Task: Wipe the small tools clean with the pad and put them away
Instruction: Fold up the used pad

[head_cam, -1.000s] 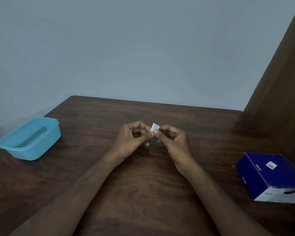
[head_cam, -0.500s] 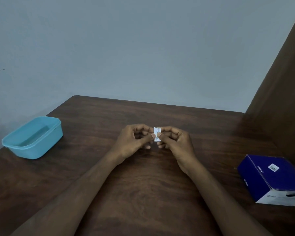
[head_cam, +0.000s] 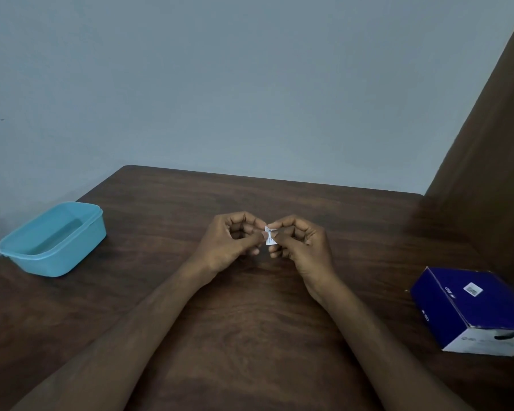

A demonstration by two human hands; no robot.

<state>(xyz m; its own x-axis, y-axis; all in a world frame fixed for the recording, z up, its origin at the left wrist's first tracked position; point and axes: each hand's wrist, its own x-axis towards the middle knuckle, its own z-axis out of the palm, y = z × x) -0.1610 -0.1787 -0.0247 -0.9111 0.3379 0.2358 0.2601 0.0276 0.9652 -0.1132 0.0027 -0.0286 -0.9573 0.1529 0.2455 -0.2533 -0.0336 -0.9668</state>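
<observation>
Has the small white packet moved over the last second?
Yes, slightly: the white packet has dropped toward the person, away from the table far edge, pinched by left hand and right hand.

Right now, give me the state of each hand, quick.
Left hand: fingers pinch the small white packet.
Right hand: fingers pinch the same packet from the other side.

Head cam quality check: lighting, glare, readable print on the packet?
Head view: dim, even light, no glare; wide-angle bend at the edges; small white packet pinched between left hand and right hand, its print too small to read.
</observation>
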